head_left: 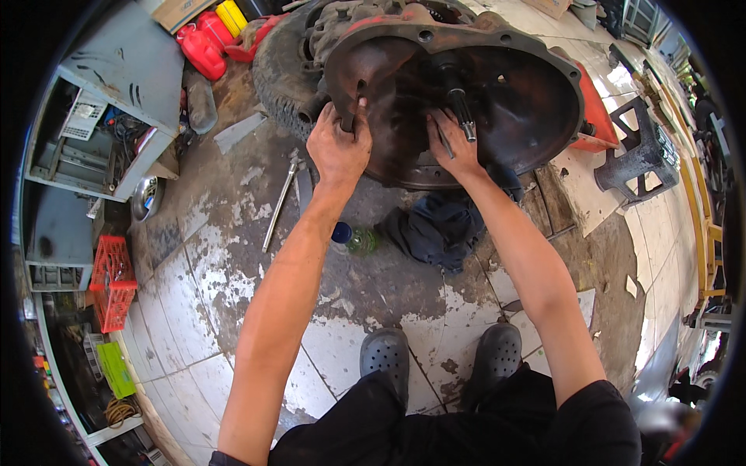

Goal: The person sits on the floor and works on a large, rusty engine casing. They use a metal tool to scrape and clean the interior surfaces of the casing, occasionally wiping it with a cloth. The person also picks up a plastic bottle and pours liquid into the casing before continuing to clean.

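Observation:
In front of me is a large, dark, greasy bell housing (536, 116), its hollow side facing me. A splined shaft (458, 97) sticks out of its middle. At the housing's left edge is my left hand (339, 151), closed with its fingers curled round the rim and the thumb on the inner side. Inside the lower part of the housing, just below the shaft, is my right hand (454, 147). A thin metal piece (446, 144) shows between its fingers; its full shape is hidden.
A big tyre (284, 78) stands behind the housing. On the stained floor lie a long-handled ratchet (280, 203), a dark cloth (435, 229) and a blue-capped green bottle (360, 239). A black stand (641, 155) is at right. Left are a metal cabinet (116, 78), red crate (113, 272) and red jugs (203, 50).

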Demonstrator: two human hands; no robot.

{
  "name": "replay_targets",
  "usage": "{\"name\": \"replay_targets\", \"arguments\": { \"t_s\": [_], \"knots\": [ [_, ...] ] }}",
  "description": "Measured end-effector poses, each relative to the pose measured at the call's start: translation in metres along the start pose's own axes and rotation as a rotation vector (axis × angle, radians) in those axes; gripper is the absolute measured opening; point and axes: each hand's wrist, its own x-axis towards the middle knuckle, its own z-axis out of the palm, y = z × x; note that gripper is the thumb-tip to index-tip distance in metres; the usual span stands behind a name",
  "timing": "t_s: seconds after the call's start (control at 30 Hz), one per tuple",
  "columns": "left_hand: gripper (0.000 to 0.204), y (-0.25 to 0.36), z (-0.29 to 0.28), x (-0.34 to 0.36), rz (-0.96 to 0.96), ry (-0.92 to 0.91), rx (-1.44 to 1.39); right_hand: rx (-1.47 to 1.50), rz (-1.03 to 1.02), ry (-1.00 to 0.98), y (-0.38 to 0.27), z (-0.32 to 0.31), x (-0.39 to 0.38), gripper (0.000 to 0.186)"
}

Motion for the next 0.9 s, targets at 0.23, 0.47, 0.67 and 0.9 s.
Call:
{"name": "replay_targets", "arguments": {
  "t_s": [0.23, 0.47, 0.67, 0.9],
  "knots": [
    [0.015, 0.002, 0.003, 0.000, -0.006, 0.020, -0.036, 0.000, -0.272, 0.012, -0.021, -0.003, 0.007, 0.017],
    [0.009, 0.005, 0.013, 0.000, -0.023, 0.043, -0.123, -0.037, -0.039, 0.148, 0.020, -0.002, -0.017, 0.023],
    [0.009, 0.004, 0.007, -0.001, -0.053, 0.035, -0.115, 0.138, -0.317, -0.044, 0.002, -0.006, 0.020, 0.017],
    [0.010, 0.003, 0.010, 0.000, -0.017, 0.062, -0.083, -0.067, -0.138, 0.034, 0.027, -0.020, -0.004, 0.022]
  ]
}}
